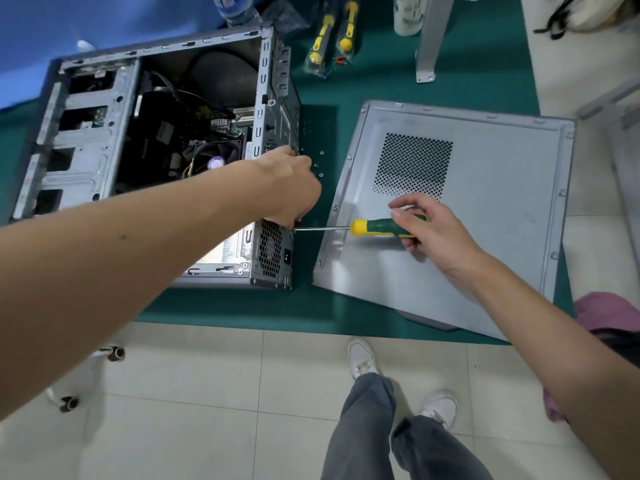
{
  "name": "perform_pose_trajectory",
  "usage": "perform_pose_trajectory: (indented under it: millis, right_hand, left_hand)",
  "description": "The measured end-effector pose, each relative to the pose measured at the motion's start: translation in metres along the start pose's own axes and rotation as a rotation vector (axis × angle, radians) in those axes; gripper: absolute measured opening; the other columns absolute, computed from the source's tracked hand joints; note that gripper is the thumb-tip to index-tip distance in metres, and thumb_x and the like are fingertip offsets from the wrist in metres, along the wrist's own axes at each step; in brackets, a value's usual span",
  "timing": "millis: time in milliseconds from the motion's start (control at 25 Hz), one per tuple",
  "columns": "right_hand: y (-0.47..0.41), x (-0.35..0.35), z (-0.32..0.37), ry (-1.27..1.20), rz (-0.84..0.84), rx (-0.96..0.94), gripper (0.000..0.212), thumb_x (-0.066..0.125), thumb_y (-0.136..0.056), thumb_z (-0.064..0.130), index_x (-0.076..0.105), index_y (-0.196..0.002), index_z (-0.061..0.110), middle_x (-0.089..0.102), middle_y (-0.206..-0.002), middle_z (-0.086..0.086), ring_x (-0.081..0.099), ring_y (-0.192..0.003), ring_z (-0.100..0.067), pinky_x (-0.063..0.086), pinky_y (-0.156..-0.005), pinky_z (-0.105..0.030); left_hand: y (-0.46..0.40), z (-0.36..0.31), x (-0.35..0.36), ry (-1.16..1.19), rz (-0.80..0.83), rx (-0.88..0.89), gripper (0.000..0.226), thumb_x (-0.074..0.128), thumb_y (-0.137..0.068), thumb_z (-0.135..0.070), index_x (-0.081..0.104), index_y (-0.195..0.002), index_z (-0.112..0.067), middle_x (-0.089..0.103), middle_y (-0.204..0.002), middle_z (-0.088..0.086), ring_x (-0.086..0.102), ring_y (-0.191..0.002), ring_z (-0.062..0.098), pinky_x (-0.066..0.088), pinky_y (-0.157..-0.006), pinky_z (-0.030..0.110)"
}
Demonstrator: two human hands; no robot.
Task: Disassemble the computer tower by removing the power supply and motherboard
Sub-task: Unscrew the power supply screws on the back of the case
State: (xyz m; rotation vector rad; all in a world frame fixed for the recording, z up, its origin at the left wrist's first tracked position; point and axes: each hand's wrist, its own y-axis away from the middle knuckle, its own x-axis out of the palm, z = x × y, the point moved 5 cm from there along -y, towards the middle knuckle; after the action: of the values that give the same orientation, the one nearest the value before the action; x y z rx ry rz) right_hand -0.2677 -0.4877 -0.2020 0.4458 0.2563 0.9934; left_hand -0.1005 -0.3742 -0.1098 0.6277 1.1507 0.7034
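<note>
The open grey computer tower [86,133] lies on its side on the green mat, its inside facing up. The motherboard [221,124] with a fan shows inside. The power supply [272,251] sits at the near rear corner, its vent grille and socket facing right. My left hand [291,188] rests curled against the tower's rear panel just above the power supply, at the screwdriver's tip. My right hand [426,226] grips the green and yellow handle of a screwdriver [377,227]; its shaft points left to the rear panel.
The removed side panel [485,209] lies flat to the right of the tower. Several loose screws [320,164] lie on the green mat [311,306] between them. Bagged screwdrivers [329,36] and a water bottle [232,8] are at the back. A metal leg [429,39] stands at the back right.
</note>
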Motion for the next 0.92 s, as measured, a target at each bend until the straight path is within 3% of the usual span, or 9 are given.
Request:
perform_pose_trajectory:
  millis: [80, 160, 360, 520, 600, 680, 800, 920]
  right_hand:
    - [0.0, -0.002, -0.004, -0.104, 0.023, -0.008, 0.02, 0.064, -0.091, 0.007, 0.062, -0.103, 0.023, 0.064, -0.092, 0.003, 0.06, -0.075, -0.013, 0.049, -0.068, -0.03]
    - [0.0, -0.003, -0.007, -0.164, 0.033, -0.013, 0.03, 0.066, -0.087, -0.002, 0.062, -0.102, 0.024, 0.066, -0.1, 0.002, 0.062, -0.091, -0.015, 0.051, -0.084, -0.034]
    - [0.001, -0.006, -0.003, -0.123, 0.042, -0.075, 0.036, 0.068, -0.084, -0.004, 0.063, -0.103, 0.026, 0.069, -0.098, 0.008, 0.06, -0.088, -0.013, 0.044, -0.071, -0.03]
    - [0.005, -0.035, 0.004, -0.184, -0.064, -0.114, 0.036, 0.065, -0.083, -0.009, 0.062, -0.099, 0.023, 0.068, -0.096, 0.004, 0.061, -0.09, -0.016, 0.05, -0.08, -0.03]
    - [0.008, -0.052, 0.003, -0.248, -0.146, -0.056, 0.027, 0.064, -0.087, -0.003, 0.062, -0.097, 0.022, 0.067, -0.095, 0.002, 0.065, -0.081, -0.017, 0.053, -0.074, -0.028]
    - [0.014, -0.061, 0.0, -0.241, -0.238, 0.009, 0.016, 0.063, -0.091, 0.008, 0.062, -0.093, 0.024, 0.067, -0.088, 0.0, 0.064, -0.062, -0.015, 0.045, -0.064, -0.03]
    - [0.02, -0.059, -0.006, -0.278, -0.291, 0.086, 0.006, 0.058, -0.096, 0.019, 0.061, -0.093, 0.022, 0.065, -0.084, -0.006, 0.062, -0.054, -0.016, 0.043, -0.064, -0.034]
    - [0.025, -0.051, -0.009, -0.33, -0.288, 0.109, 0.01, 0.053, -0.1, 0.019, 0.062, -0.096, 0.02, 0.066, -0.081, -0.005, 0.064, -0.056, -0.015, 0.043, -0.063, -0.033]
  left_hand:
    - [-0.012, -0.004, 0.009, -0.036, 0.097, -0.021, 0.012, 0.06, -0.093, -0.023, 0.059, -0.082, -0.027, 0.062, -0.109, 0.0, 0.048, -0.108, 0.02, 0.037, -0.098, 0.038]
    - [-0.015, -0.006, 0.011, -0.083, 0.109, -0.015, 0.015, 0.06, -0.093, -0.021, 0.056, -0.08, -0.027, 0.061, -0.107, 0.001, 0.048, -0.108, 0.021, 0.034, -0.096, 0.041]
    - [-0.018, -0.009, 0.018, -0.202, 0.099, 0.047, 0.004, 0.058, -0.093, -0.017, 0.057, -0.089, -0.017, 0.06, -0.102, 0.003, 0.049, -0.102, 0.02, 0.038, -0.089, 0.038]
    - [-0.018, -0.009, 0.018, -0.231, 0.007, 0.035, 0.015, 0.054, -0.095, -0.017, 0.063, -0.106, -0.014, 0.059, -0.106, 0.002, 0.041, -0.093, 0.019, 0.039, -0.081, 0.034]
    - [-0.02, -0.007, 0.013, -0.04, -0.106, -0.047, 0.016, 0.05, -0.097, -0.015, 0.059, -0.11, -0.012, 0.06, -0.106, 0.005, 0.044, -0.089, 0.019, 0.042, -0.079, 0.033]
    - [-0.022, -0.004, 0.007, 0.363, -0.206, -0.186, 0.014, 0.048, -0.098, -0.012, 0.057, -0.109, -0.011, 0.064, -0.102, 0.007, 0.056, -0.084, 0.021, 0.049, -0.073, 0.034]
    - [-0.034, -0.012, 0.003, 0.901, -0.256, -0.327, 0.016, 0.05, -0.097, -0.012, 0.065, -0.103, -0.009, 0.068, -0.101, 0.009, 0.064, -0.088, 0.026, 0.053, -0.076, 0.036]
    - [-0.047, -0.023, 0.0, 1.095, -0.329, -0.397, 0.014, 0.054, -0.095, -0.01, 0.067, -0.098, -0.014, 0.068, -0.107, 0.007, 0.063, -0.099, 0.026, 0.052, -0.086, 0.034]
